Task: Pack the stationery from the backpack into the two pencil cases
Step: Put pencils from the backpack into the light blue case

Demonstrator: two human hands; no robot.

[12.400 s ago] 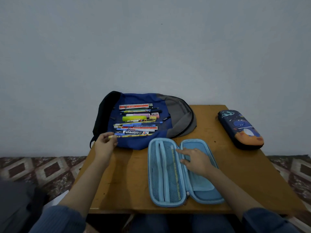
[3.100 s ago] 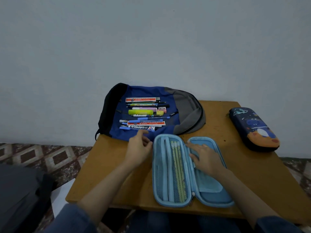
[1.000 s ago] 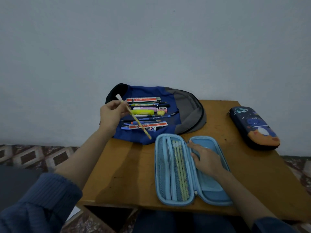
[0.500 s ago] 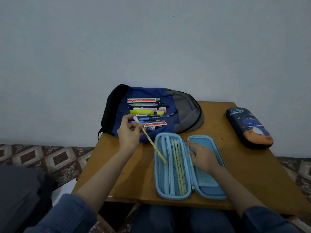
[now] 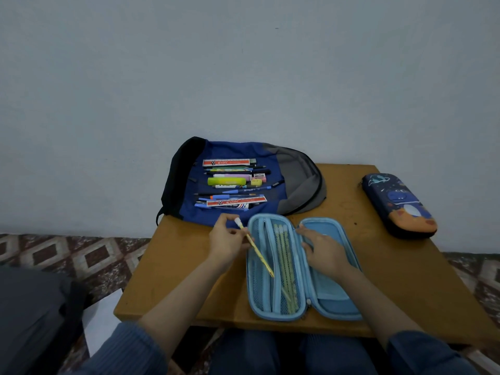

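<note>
Near the front edge of the desk (image 5: 405, 280), mid-way along, the light-blue case (image 5: 278, 318) lies unzipped & flat, both halves facing up. Left hand (image 5: 227, 239) pinches a yellow pencil (image 5: 257, 253) high up, just under its white eraser cap, thumb & fingertips closed round the shaft. The point end angles down over the left half's mesh pocket; touching the mesh or just above it, can't tell. Right hand (image 5: 322, 253) lies spread on the right half next to the spine, fingers relaxed, gripping nothing, pinning the case down. Hands sit apart, spine between them.

Handling, my read: the pencil is light, stiff, thin, prob. smooth lacquer, so a two-finger pinch is plenty. A grip near the cap gives reach but less say over the tip; mid-shaft wd steer better. The tip is the fragile bit, so no jabbing the mesh. The pocket looks like soft, stretchy netting, w/ several matching pencils (image 5: 286, 261) tucked in it, parallel, caps toward the far end. The case shell looks padded, semi-rigid, round-ended, zip along the rim.

At the far-left corner the backpack (image 5: 295, 174) lies flat, blue & grey fabric, more stationery in rows on top: a fat yellow-green highlighter (image 5: 226, 181), flat red-&-white boxes (image 5: 226, 162), pens (image 5: 243, 189). By the right edge, well apart, the dark printed case (image 5: 400, 207) sits zipped, hard-shell look.
</note>
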